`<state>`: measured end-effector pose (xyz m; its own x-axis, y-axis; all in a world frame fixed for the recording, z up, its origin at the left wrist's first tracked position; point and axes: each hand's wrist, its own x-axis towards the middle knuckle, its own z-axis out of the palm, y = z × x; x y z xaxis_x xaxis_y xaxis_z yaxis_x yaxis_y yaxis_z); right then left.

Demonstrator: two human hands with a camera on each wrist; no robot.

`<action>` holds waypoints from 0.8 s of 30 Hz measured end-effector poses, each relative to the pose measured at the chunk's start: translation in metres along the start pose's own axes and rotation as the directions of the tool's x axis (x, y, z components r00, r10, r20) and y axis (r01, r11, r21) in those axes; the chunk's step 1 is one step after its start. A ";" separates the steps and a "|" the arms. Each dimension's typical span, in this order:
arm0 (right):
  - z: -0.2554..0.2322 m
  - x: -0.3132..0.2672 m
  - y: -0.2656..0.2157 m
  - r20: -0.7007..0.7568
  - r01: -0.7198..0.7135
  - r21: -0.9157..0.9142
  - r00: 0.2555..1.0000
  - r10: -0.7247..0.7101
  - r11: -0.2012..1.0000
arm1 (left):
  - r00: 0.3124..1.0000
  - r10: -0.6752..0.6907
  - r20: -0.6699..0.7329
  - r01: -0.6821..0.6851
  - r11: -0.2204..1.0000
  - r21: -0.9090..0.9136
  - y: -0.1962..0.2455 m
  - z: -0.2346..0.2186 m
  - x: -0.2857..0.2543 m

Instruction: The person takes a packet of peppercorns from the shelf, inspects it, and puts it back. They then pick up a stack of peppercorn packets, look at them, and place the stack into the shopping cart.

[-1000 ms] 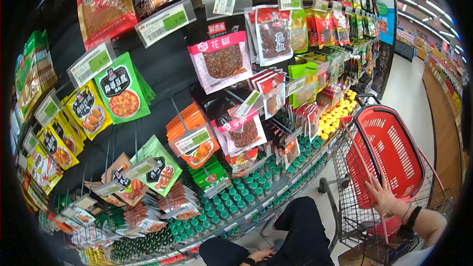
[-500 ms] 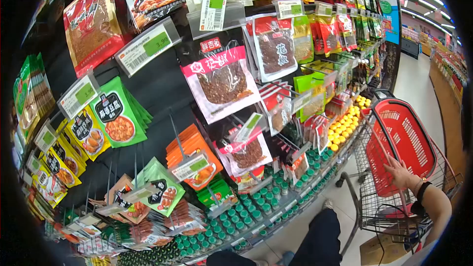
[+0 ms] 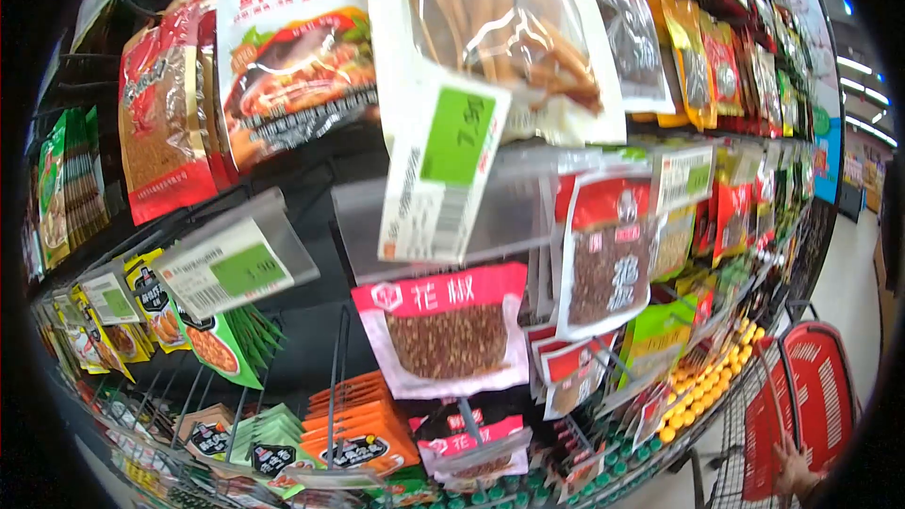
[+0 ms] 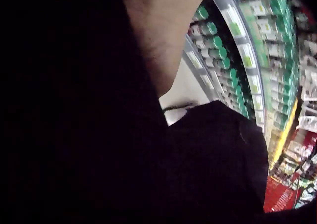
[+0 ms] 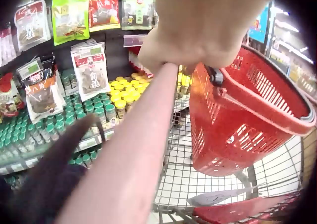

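My right hand [image 3: 794, 467] lies at the pinkish rail of a shopping cart, fingers stretched toward a red shopping basket [image 3: 820, 382] at the lower right. In the right wrist view the hand is on top of the pink rail [image 5: 131, 149], and its fingertips are hidden. The basket [image 5: 223, 144] stands tilted in the wire cart [image 5: 173, 179]. Only part of my left hand [image 4: 163, 35] shows, in the left wrist view, beside a dark trouser leg [image 4: 213, 159]; its fingers are out of sight. Straight ahead hangs a pink-topped spice packet [image 3: 452, 330].
Hanging racks fill the front, with a yellow-topped bag [image 3: 509, 28], a red-and-white packet [image 3: 608, 254] and orange packets [image 3: 363, 424]. Large price tags [image 3: 448, 170] jut out before them. Green-capped jars [image 5: 64, 122] and yellow-capped jars [image 5: 124, 92] line the lower shelf.
The head view has moved nearer to the rack and tilted upward, so the packets look larger. Cart and right hand have shifted toward the lower right corner. The left hand has left the head view.
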<state>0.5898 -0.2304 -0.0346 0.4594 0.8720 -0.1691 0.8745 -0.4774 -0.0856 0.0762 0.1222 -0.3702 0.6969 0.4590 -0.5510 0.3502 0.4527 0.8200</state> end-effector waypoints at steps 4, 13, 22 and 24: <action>-0.023 -0.019 -0.027 -0.004 -0.002 -0.163 1.000 0.002 0.987 | 0.997 0.075 0.021 -0.076 0.995 0.062 0.054 0.010 0.040; 0.019 0.021 0.058 0.009 0.110 -0.009 0.994 -0.110 0.994 | 0.997 0.044 -0.069 -0.040 0.997 0.064 0.001 0.124 0.001; 0.002 0.020 0.052 0.030 0.066 -0.030 0.997 -0.066 0.997 | 0.970 -0.235 -0.054 0.237 0.971 0.021 -0.137 0.311 -0.099; 0.001 0.015 0.049 -0.002 0.101 0.030 0.995 -0.101 0.994 | 0.965 -0.241 -0.100 0.242 0.970 -0.003 -0.136 0.315 -0.113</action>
<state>0.6396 -0.2404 -0.0424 0.3692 0.9159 -0.1576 0.9114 -0.3900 -0.1312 0.1466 -0.2320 -0.3707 0.5256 0.4102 -0.7453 0.5067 0.5528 0.6616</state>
